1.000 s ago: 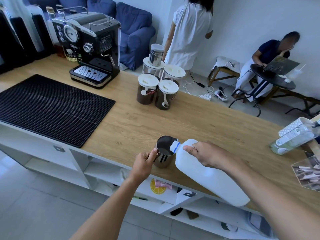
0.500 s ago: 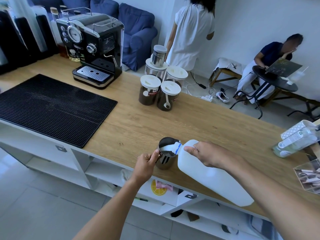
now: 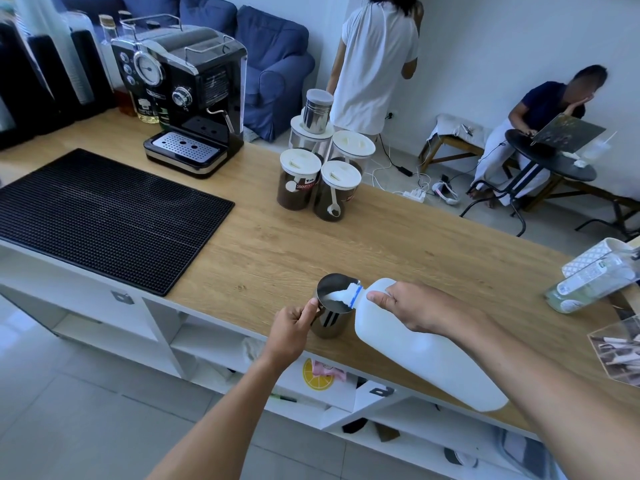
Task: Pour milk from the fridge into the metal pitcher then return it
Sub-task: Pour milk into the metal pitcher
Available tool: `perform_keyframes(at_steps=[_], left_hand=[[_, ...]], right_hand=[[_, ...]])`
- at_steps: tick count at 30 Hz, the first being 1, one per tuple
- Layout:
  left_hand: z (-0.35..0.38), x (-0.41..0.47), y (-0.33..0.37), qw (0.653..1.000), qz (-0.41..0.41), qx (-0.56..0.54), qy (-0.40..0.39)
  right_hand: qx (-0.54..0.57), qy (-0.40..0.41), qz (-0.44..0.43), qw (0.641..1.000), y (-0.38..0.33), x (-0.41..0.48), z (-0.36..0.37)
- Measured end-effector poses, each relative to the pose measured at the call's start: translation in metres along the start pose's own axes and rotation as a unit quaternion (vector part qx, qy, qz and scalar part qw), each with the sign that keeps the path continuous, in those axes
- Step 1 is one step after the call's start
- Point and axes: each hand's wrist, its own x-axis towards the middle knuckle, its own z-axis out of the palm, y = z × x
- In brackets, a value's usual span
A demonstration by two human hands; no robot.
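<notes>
Currently head view: pitcher [image 3: 327, 325] stands upright at the front edge of the counter [image 3: 346, 244], with white milk [image 3: 341, 296] running into it from the jug [image 3: 426, 355]. Jug is opaque white with a blue neck ring, tilted steeply, its mouth over the pitcher rim and its base hanging past the counter edge. Four jars [image 3: 298, 188] near the far edge, the front two holding dark brown grounds. Left hand [image 3: 291, 332] curls round the pitcher handle, thumb on top. Right hand [image 3: 412, 308] grips the jug near its neck from above. Pitcher is shiny steel, dark inside.
</notes>
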Motion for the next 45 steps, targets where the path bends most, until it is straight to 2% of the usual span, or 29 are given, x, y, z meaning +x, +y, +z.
perform_keyframes(at_steps=[45], left_hand=[[0.0007,0.0027,-0.006,1.0,-0.002,0.003,-0.002]], right_hand=[[-0.02,-0.015,0.005,1.0,-0.0021,0.0064,-0.0014]])
